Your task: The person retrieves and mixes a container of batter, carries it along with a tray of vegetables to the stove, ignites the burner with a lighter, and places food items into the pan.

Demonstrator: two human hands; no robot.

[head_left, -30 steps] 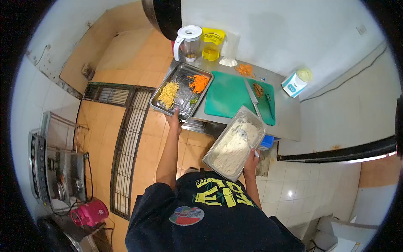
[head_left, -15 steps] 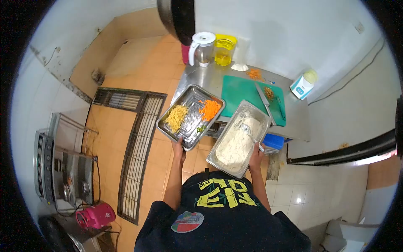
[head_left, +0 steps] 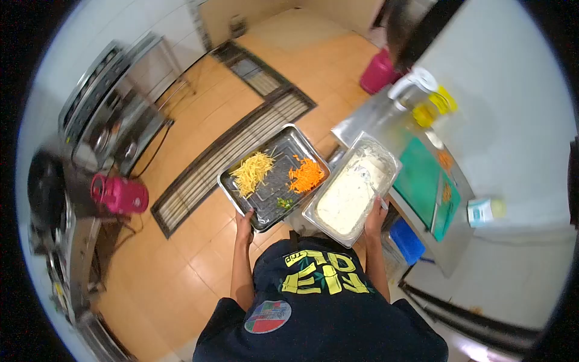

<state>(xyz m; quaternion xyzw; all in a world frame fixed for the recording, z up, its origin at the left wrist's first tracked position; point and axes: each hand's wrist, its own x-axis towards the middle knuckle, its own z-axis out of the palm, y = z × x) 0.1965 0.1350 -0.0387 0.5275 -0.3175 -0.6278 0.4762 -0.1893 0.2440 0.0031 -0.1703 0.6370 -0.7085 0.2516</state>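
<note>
My left hand (head_left: 244,226) is closed on the near edge of a shallow metal tray (head_left: 274,196). On that tray lie a heap of pale yellow strips (head_left: 253,173), a heap of shredded orange carrot (head_left: 306,175) and a little chopped green (head_left: 284,203). My right hand (head_left: 375,218) grips the right side of a deep metal pan (head_left: 316,222) filled with a pale, creamy flour-like mixture (head_left: 347,202). A utensil rests in the mixture, its handle by my right hand. Both containers are held before my body, side by side.
To the right, a steel table (head_left: 356,120) carries a green cutting board (head_left: 416,169) with a knife (head_left: 436,202), a blender jug (head_left: 416,87) and a yellow pouch (head_left: 434,107). A floor grate (head_left: 241,148) lies ahead. A pink gas cylinder (head_left: 120,194) and stove (head_left: 114,102) stand left.
My view and body have turned left, so the table now sits further right and the stove side is nearer. Both containers stay in my hands.
</note>
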